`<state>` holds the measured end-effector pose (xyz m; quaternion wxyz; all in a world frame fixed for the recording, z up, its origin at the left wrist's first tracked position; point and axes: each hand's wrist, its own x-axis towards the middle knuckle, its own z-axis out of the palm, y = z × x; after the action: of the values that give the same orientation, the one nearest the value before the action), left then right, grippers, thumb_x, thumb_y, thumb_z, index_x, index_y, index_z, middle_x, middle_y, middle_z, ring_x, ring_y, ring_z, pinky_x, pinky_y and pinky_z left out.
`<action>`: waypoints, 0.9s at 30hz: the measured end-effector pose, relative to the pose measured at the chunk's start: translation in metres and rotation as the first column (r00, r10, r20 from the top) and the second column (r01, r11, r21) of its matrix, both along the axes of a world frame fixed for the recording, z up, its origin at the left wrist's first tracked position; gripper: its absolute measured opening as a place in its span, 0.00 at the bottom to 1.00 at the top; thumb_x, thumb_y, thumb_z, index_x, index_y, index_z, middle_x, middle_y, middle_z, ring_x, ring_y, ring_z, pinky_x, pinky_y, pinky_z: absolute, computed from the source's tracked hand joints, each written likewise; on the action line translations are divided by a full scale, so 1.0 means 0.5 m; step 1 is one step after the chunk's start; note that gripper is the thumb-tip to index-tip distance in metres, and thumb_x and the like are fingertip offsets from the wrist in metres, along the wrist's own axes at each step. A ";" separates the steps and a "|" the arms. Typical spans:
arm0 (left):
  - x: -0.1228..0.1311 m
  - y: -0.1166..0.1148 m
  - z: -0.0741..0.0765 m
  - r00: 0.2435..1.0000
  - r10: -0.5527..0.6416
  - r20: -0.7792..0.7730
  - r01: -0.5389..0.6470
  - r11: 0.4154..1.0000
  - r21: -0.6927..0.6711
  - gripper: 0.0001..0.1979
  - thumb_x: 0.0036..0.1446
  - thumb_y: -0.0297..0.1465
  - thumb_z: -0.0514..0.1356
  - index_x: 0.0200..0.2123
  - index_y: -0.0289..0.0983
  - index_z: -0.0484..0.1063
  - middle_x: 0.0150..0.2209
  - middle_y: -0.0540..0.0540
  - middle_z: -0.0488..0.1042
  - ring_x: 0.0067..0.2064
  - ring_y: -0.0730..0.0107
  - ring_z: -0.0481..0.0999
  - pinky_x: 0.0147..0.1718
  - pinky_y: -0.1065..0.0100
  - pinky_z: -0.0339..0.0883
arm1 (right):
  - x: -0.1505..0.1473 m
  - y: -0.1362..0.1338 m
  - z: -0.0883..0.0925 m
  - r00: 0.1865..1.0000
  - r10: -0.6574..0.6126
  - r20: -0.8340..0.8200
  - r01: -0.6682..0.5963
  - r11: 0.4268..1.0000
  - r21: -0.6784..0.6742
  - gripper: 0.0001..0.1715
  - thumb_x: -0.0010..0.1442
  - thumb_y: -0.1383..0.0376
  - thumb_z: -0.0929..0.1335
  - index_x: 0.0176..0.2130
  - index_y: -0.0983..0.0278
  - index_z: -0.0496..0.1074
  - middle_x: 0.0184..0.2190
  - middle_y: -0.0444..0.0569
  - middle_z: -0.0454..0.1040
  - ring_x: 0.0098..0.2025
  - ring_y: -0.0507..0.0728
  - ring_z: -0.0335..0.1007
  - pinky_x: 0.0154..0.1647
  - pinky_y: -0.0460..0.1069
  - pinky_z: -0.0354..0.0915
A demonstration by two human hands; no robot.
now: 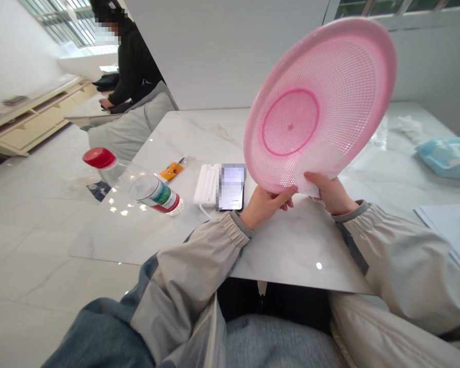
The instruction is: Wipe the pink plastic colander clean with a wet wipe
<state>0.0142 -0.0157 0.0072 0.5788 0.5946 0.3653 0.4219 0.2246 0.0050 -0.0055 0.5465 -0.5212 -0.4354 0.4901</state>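
Observation:
A pink plastic mesh basket (352, 87) is held up tilted above the table, its hollow side facing me. My left hand (266, 204) grips the lower rim, thumb along the edge and fingers behind. To its right, my right hand (331, 193) is closed on a white wipe (322, 158), which lies against the inside of the basket near the rim. The thumb presses the wipe from the front; the other fingers are partly hidden.
On the marble-patterned table (283, 250) lie a phone (232, 186), a white power bank (207, 186) and an orange case (171, 171). A red-capped bottle (157, 194) stands left. A wipes pack (450, 156) and paper (450, 230) are right. A person (132, 56) sits beyond.

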 end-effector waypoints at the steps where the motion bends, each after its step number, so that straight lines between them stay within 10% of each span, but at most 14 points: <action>1: 0.001 0.000 0.001 1.000 0.010 0.012 -0.010 1.000 -0.010 0.29 0.62 0.57 0.70 0.25 0.36 0.79 0.25 0.45 0.79 0.26 0.74 0.75 0.29 0.70 0.75 | -0.002 -0.002 0.004 1.000 -0.008 0.007 0.008 1.000 -0.006 0.18 0.54 0.53 0.81 0.34 0.58 0.75 0.27 0.45 0.73 0.32 0.59 0.69 0.26 0.53 0.66; 19: -0.002 0.020 -0.037 0.986 0.166 -0.010 -0.165 0.986 0.033 0.20 0.66 0.45 0.68 0.27 0.36 0.80 0.27 0.45 0.82 0.30 0.71 0.80 0.35 0.67 0.78 | -0.004 -0.001 -0.015 0.999 -0.029 0.045 0.029 1.000 -0.008 0.23 0.51 0.48 0.84 0.36 0.58 0.80 0.30 0.46 0.79 0.29 0.58 0.72 0.20 0.50 0.64; 27: -0.003 0.012 -0.027 0.995 0.085 -0.051 -0.082 0.994 0.068 0.22 0.67 0.48 0.68 0.28 0.37 0.81 0.28 0.45 0.82 0.31 0.71 0.80 0.38 0.66 0.78 | -0.012 -0.014 0.013 0.986 0.158 0.046 -0.156 0.987 -0.039 0.24 0.51 0.48 0.85 0.37 0.59 0.82 0.37 0.49 0.84 0.40 0.61 0.79 0.37 0.54 0.75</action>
<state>0.0129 -0.0095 -0.0062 0.5306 0.6088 0.3909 0.4416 0.2184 -0.0020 0.0008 0.4860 -0.5067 -0.4795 0.5265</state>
